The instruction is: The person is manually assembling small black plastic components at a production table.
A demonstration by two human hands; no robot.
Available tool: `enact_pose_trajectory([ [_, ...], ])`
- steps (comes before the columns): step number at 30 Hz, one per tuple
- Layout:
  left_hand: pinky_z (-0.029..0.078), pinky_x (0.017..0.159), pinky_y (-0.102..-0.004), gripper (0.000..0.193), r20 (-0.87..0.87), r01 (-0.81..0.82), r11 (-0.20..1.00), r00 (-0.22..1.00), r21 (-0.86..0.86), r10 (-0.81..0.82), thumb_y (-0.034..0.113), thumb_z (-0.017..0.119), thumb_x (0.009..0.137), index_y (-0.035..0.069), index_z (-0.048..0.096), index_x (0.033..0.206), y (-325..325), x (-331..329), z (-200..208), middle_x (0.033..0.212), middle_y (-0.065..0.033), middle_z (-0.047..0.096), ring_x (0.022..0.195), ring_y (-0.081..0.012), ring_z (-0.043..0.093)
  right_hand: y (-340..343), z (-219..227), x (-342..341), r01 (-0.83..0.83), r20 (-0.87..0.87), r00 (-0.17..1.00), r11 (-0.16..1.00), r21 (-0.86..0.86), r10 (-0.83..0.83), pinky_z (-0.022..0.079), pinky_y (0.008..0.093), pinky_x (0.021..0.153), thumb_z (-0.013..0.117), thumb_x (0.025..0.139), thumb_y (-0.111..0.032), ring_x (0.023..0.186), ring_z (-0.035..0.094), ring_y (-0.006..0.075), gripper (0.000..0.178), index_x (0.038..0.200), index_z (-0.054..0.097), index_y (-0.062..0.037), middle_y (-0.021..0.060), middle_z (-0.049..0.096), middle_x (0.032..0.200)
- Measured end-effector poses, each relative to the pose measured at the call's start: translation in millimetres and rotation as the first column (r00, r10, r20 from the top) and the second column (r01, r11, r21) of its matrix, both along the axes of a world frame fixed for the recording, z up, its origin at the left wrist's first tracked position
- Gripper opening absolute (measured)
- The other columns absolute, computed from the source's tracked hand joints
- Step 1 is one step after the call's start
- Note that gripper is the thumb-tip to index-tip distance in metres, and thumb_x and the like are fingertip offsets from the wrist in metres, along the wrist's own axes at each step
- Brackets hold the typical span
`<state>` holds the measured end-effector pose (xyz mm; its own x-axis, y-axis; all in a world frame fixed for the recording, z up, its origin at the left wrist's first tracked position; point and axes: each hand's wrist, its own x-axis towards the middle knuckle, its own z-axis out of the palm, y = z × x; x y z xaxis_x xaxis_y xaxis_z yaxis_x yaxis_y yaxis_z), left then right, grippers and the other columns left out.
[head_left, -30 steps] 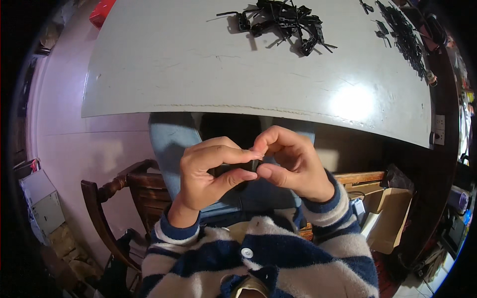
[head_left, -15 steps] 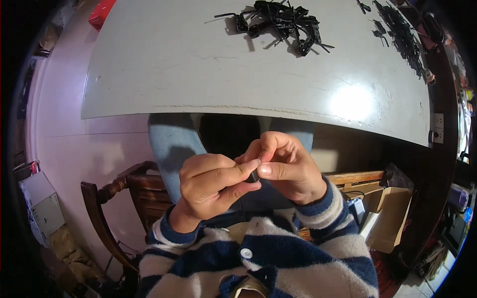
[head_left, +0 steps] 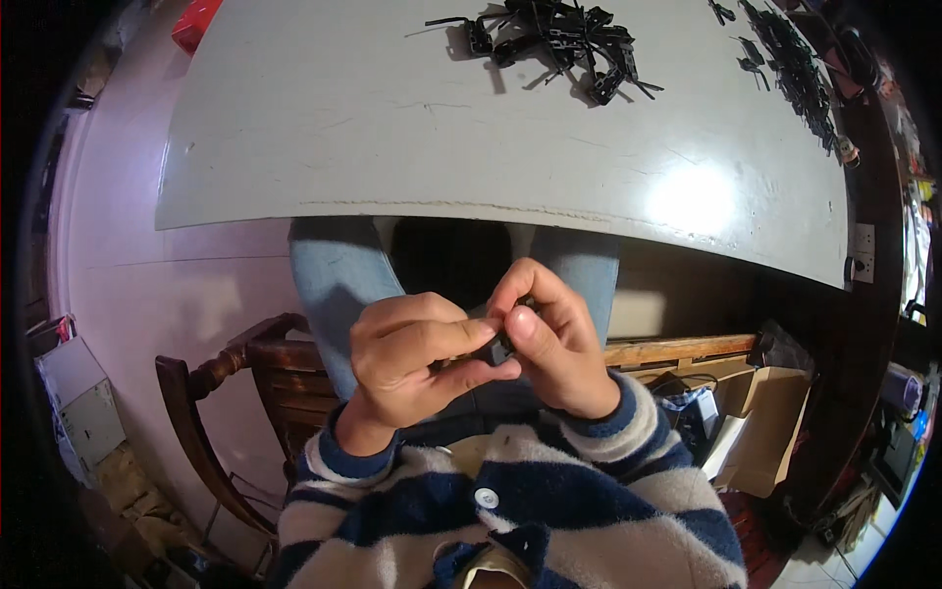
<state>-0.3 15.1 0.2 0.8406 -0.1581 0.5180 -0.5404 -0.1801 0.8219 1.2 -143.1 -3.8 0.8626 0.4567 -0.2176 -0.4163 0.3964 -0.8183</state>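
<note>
Both hands meet above my lap, in front of the table's near edge. Between them is a small black part (head_left: pixel 501 348), mostly covered by fingers, so its exact kind cannot be made out. My left hand (head_left: pixel 417 353) pinches it between thumb and forefinger. From the other side my right hand (head_left: pixel 559 344) grips it too, with the thumb raised over its top and the forefinger curled behind. A heap of black plastic pieces (head_left: pixel 564 44) with thin rods lies at the far middle of the table.
The grey table (head_left: pixel 392 147) spans the view ahead of me. A long pile of black parts (head_left: pixel 800 83) runs along its far right side. A red object (head_left: pixel 194 25) is at the far left. A wooden chair (head_left: pixel 226 373) and an open cardboard box (head_left: pixel 765 422) flank me.
My right hand has turned, its thumb lifting from the side of the black part to above it. More of the part's dark surface shows. The left hand keeps its pinch.
</note>
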Motion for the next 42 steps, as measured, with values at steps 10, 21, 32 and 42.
enact_pose_trajectory([
  [10,0.034,0.038,-0.0240,0.022,-0.082,0.623,0.782,0.779,0.002,-0.621,0.021,0.074,0.063,0.005,0.066,0.075,25.5,-11.2,8.5,0.057,-0.0016,0.052,0.046,-0.0125,0.051,-17.8,8.9,-21.6,-0.619,0.422,0.651,0.763,-0.186,0.631,0.041,0.0373,0.050,0.048,0.090,-0.023,0.056,0.053,0.0355,0.022,0.089,0.045,-0.0015,0.0151,0.053,0.063],
  [21,0.039,0.047,-0.0244,0.032,-0.312,0.241,0.960,0.909,-0.145,-0.275,0.033,0.072,0.070,0.003,0.061,0.074,13.8,-13.1,5.1,0.063,-0.0043,0.057,0.050,-0.0133,0.051,-33.3,18.0,37.5,-0.098,0.680,0.497,0.814,-0.573,0.539,0.047,0.0369,0.065,0.047,0.089,-0.035,0.074,0.057,0.0300,0.038,0.097,0.053,0.0018,0.0175,0.056,0.087],
  [32,0.029,0.045,-0.0243,0.022,-0.467,-0.214,0.417,0.484,-0.883,-0.740,0.024,0.050,0.080,0.003,0.046,0.076,12.4,-16.7,-27.4,0.069,-0.0046,0.040,0.048,-0.0118,0.038,-86.2,-14.7,140.0,0.886,0.732,0.324,0.080,-0.457,0.599,0.043,0.0367,0.078,0.060,0.063,0.004,0.093,0.051,0.0286,0.039,0.099,0.058,-0.0109,0.0101,0.053,0.101],
  [42,0.040,0.053,-0.0191,0.016,-0.568,-0.109,0.668,0.634,-0.737,-0.524,0.013,0.064,0.081,0.004,0.051,0.080,-2.0,-2.8,-20.1,0.080,-0.0030,0.048,0.063,-0.0083,0.048,-54.6,18.8,64.6,-0.126,0.269,0.946,0.969,-0.212,0.182,0.047,0.0304,0.078,0.061,0.076,-0.004,0.085,0.060,0.0195,0.033,0.106,0.047,-0.0007,0.0119,0.059,0.095],
])
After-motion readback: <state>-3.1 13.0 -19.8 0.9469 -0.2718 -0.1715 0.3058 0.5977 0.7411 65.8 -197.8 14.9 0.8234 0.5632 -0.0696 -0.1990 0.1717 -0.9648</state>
